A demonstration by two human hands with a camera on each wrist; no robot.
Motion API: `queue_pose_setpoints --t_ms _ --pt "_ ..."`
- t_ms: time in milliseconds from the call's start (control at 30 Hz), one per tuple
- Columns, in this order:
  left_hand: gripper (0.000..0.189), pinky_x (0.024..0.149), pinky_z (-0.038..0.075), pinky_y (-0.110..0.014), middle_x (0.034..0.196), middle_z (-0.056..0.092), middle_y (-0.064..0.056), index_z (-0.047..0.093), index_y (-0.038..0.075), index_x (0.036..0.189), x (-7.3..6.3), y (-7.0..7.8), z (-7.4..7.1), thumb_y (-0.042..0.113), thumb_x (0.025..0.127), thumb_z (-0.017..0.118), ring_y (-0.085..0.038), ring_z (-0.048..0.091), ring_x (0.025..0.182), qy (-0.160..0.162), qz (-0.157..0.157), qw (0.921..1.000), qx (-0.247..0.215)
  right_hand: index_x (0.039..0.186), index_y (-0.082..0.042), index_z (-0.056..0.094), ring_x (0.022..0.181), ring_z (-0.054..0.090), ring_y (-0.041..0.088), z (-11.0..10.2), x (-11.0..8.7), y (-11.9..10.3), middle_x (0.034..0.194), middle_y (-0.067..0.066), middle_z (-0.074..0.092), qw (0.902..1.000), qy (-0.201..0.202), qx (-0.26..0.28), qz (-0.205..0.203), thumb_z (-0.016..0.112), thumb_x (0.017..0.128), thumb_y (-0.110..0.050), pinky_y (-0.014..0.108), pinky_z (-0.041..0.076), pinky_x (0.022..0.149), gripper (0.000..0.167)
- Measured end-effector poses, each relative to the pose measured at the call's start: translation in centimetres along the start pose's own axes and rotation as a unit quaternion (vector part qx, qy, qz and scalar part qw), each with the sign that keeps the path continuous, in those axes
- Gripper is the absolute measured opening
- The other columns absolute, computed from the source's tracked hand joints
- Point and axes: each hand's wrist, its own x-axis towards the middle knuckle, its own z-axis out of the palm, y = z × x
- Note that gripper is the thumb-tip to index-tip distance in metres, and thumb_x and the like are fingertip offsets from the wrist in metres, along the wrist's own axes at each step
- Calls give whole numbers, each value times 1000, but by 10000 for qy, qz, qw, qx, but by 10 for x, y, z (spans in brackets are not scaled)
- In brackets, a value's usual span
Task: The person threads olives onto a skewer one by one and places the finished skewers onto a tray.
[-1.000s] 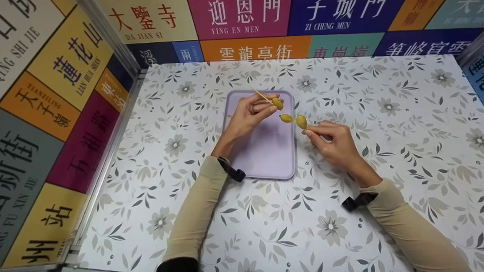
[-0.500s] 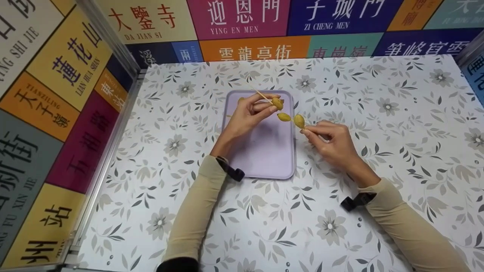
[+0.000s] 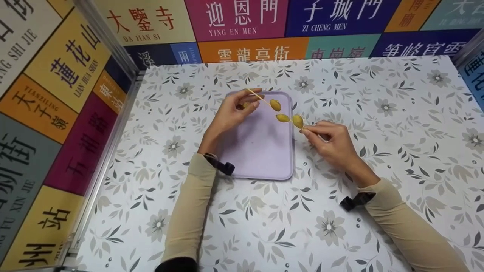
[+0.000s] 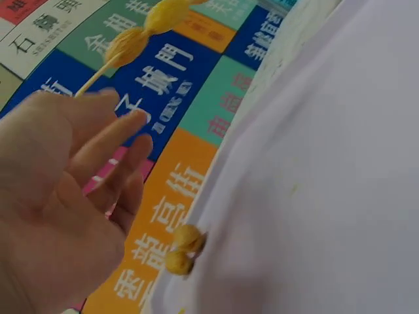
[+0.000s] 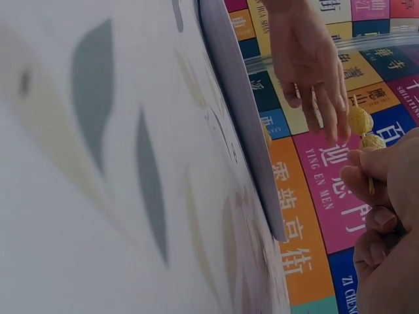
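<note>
In the head view, a thin wooden skewer (image 3: 258, 96) bears three yellow-green oval fruits (image 3: 298, 121). My right hand (image 3: 332, 141) pinches the skewer's near end between thumb and forefinger, beside the lowest fruit. My left hand (image 3: 232, 113) is around the skewer's far bare end, with relaxed fingers spread apart. From the left wrist, that bare tip shows just past the thumb, and nothing lies in the palm. Below both hands is a lilac tray (image 3: 264, 162). Two loose yellow fruits (image 4: 188, 237) sit at its edge in the left wrist view.
The tray rests on a table with a floral cover (image 3: 325, 226). Panels of coloured signs (image 3: 242, 22) stand along the back and left sides. A black wrist camera (image 3: 357, 200) sits on the right sleeve, another (image 3: 223, 166) on the left.
My left hand has let go of the top fruit and moved back left along the skewer, its fingers opening. The right hand and skewer have hardly moved.
</note>
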Motion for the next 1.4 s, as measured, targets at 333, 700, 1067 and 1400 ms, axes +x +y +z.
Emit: queue_pose_setpoints --t_ms 333,700,1067,1400 --pt "47 120 38 -51 150 69 0 67 20 149 2 -20 -8 17 103 76 -27 54 145 99 -721 9494 3055 110 -8 86 66 53 7 -2 0 -1 76 5 69 9999 -21 24 118 81 96 -1 16 39 57 17" --pt "36 109 44 -53 136 76 -2 77 20 136 1 -25 0 14 100 80 -30 59 136 394 -579 9165 3938 104 -6 87 62 50 8 1 2 0 71 6 68 10000 82 42 -29 82 93 3 17 36 55 15" --pt "27 106 46 -44 118 81 0 82 16 120 3 -24 0 24 95 87 -24 63 120 334 -409 9269 3715 104 -1 86 62 49 6 2 2 -3 71 10 66 9999 122 44 -22 81 93 5 17 35 55 14" --pt "26 102 51 -37 116 78 4 78 17 121 3 -19 -9 24 97 85 -28 65 116 240 -197 9765 2135 105 -8 87 61 49 7 -1 2 -1 71 5 66 9999 16 139 -30 82 94 0 18 35 55 15"
